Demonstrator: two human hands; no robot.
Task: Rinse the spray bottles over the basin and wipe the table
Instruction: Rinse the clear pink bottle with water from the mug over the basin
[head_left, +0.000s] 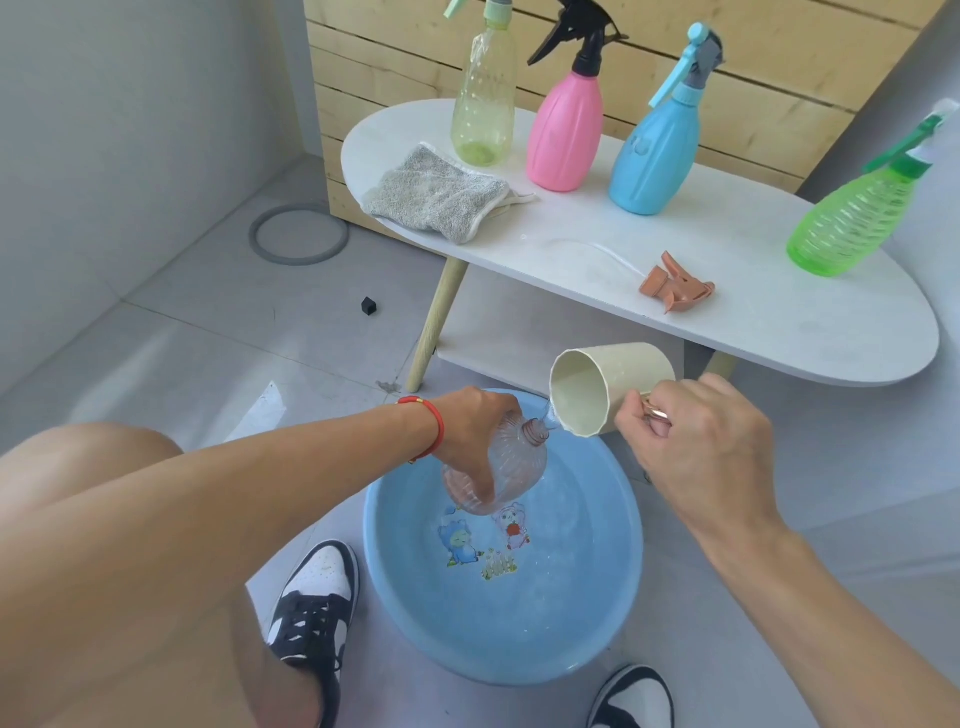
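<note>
While the left grip (470, 426) clasps the clear bottle (506, 467) over the basin (597, 623), the right grip (691, 431) holds the cup (608, 387).

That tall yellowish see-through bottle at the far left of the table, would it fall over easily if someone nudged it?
Probably yes. The yellowish bottle stands tall and narrow on the white table, and it looks nearly empty, so likely light. Its spray head sits high, which may make it top-heavy. The thin clear plastic would probably flex rather than break.
</note>
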